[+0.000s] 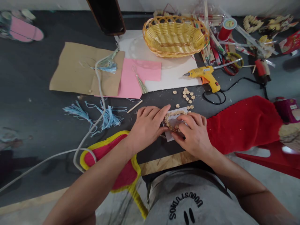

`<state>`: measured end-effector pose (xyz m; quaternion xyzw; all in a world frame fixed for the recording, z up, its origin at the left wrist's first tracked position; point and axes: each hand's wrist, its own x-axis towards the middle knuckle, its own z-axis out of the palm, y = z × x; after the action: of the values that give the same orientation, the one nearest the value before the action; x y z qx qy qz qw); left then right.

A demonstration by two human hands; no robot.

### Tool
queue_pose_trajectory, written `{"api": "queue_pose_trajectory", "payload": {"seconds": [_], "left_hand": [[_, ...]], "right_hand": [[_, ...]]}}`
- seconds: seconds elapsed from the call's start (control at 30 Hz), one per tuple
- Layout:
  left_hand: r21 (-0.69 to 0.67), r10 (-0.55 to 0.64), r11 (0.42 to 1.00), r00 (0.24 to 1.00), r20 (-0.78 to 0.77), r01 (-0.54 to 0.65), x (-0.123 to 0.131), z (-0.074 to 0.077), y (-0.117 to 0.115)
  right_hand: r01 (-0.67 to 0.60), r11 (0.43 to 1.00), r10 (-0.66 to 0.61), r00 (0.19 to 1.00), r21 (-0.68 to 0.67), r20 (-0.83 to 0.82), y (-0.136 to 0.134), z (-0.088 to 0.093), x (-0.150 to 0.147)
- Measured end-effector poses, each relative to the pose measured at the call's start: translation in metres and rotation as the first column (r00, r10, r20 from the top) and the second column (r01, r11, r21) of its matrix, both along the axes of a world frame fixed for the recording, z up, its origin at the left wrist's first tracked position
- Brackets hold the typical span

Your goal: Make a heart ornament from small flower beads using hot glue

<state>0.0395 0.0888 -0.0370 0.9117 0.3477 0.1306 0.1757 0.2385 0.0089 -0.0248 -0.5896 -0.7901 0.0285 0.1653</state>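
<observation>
A ring of small beige flower-shaped beads (167, 117) lies on a white piece of paper (170, 136) near the table's front edge. My left hand (150, 123) rests flat at the ring's left side, fingers stretched out and the thumb apart, its tip at the ring's lower left. From the right, my right hand (194, 132) reaches over the ring with bent fingers, thumb and fingertips closed at its lower right part. The fingers hide some of the ring there. Several loose flower beads (187, 95) are scattered just above the paper.
A yellow glue gun (205, 75) and a wicker basket (175, 37) stand beyond my hands. Red cloth (243, 125) lies right. Blue tassels (109, 117), a grey cable (100, 84) and a pink-and-yellow paddle shape (124, 178) are left. A phone (107, 15) stands at the back.
</observation>
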Motion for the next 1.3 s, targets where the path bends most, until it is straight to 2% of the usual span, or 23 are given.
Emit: {"api": "queue_pose_trajectory", "payload": {"seconds": [0.9,1.13,1.3], "left_hand": [[0.045,-0.007,0.999,1.0,-0.007,0.007,0.001,0.001,0.0],[0.057,-0.01,0.998,1.0,-0.006,0.01,0.0,0.001,0.0],[0.061,-0.005,0.998,1.0,0.002,0.005,0.0,-0.002,0.001]], "right_hand": [[-0.003,0.999,0.003,1.0,-0.034,-0.008,-0.001,0.003,0.003],[0.001,1.0,0.002,0.993,0.025,-0.116,-0.018,0.013,0.021],[-0.021,0.999,0.015,0.989,-0.038,-0.149,-0.035,0.014,0.035]]}}
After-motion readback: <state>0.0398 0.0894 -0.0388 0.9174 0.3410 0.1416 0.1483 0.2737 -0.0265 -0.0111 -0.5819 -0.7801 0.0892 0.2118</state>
